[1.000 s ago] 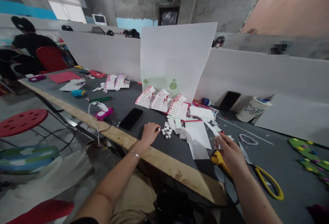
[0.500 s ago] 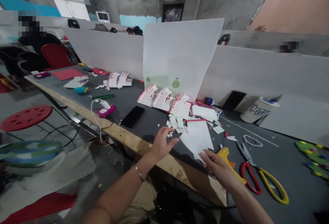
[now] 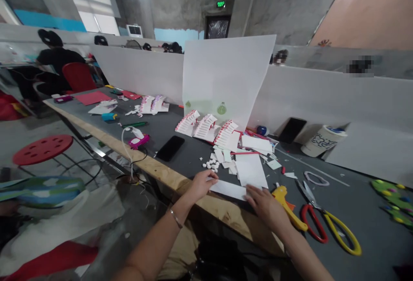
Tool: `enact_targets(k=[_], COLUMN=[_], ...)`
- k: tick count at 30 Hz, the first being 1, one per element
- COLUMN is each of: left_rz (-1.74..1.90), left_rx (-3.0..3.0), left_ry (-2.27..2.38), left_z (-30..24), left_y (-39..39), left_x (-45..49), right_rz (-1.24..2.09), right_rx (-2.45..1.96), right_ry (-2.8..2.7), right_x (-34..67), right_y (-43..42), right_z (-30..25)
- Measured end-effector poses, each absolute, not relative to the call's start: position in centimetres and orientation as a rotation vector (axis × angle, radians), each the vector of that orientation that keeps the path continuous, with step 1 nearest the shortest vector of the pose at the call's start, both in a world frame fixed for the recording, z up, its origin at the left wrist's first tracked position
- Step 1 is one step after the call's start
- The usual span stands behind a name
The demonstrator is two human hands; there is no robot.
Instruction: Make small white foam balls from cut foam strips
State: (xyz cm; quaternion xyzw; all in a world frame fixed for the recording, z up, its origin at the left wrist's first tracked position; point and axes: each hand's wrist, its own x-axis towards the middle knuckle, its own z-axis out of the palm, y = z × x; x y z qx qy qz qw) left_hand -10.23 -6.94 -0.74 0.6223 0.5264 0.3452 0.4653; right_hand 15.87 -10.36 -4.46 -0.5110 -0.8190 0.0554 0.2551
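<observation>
Two hands [image 3: 201, 185] [image 3: 267, 208] hold a paper strip [image 3: 228, 189] in their fingers [image 3: 254, 192] over grey tabletop [image 3: 186, 167], concrete wall [image 3: 180, 5] beyond

The paper strip [image 3: 228, 189] looks matt and pretty smooth. Tabletop's [image 3: 191, 161] a dull dark grey, but the front edge [image 3: 222, 214] is bare wood, knot and all. Scissors [image 3: 309, 192] have shiny metal blades, the glue gun's [image 3: 293, 214] yellow plastic, the phone's [image 3: 171, 148] glossy black, and that back wall [image 3: 180, 1] is rough concrete.

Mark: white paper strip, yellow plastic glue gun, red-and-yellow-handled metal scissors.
White paper strip [image 3: 229, 189], head view: middle.
Yellow plastic glue gun [image 3: 283, 201], head view: body.
Red-and-yellow-handled metal scissors [image 3: 315, 203], head view: blades near pivot.
</observation>
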Motion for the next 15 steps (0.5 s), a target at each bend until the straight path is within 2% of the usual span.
enact_targets(k=[2, 4, 11, 15], left_rz=[0.822, 0.791, 0.790, 0.854], left_rx=[1.504, 1.499, 1.677, 1.858], left_ry=[1.274, 1.244, 0.982, 1.099], left_z=[-1.2, -1.5, -0.2, 0.1], left_y=[-6.9, -6.8, -7.2, -7.1], left_x=[-9.9, -9.1, -7.1, -7.7], right_rz=[-0.010, -0.020, 0.718, 0.817], right_rx=[-1.407, -1.427, -1.355, -1.454], right_ry=[-2.138, -2.025, -1.882, -1.764], right_x=[16.8, 17.0, 14.0, 13.3], right_y=[-9.9, -10.0, -11.4, -11.1], right_z=[-4.6, -4.1, -2.0, -2.3])
